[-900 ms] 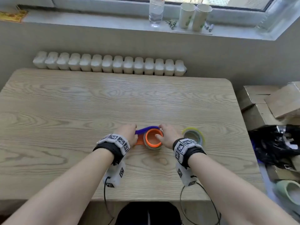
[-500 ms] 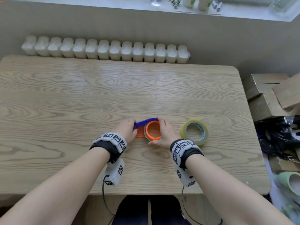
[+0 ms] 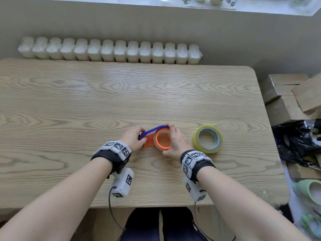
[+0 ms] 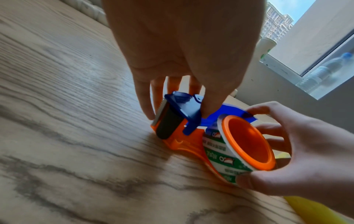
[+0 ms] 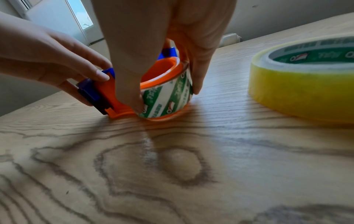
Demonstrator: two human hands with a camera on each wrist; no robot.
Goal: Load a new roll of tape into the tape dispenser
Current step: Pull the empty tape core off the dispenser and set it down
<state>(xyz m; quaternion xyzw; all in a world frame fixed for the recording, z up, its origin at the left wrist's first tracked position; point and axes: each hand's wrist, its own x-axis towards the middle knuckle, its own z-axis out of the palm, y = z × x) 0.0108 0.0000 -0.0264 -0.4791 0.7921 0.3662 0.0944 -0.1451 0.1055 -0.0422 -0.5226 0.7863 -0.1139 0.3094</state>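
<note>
An orange and blue tape dispenser lies on the wooden table. On its orange hub sits a used-up cardboard core with green print. My left hand pinches the blue cutter end. My right hand curls around the core, thumb in front and fingers behind. A full yellowish tape roll lies flat just right of my right hand.
A white radiator runs along the table's far edge under a windowsill. Cardboard boxes, a black bag and green slippers crowd the floor to the right.
The dispenser has tipped up slightly, its hub now facing more toward me. My right hand has wrapped further around the core. The head camera has tilted downward.
</note>
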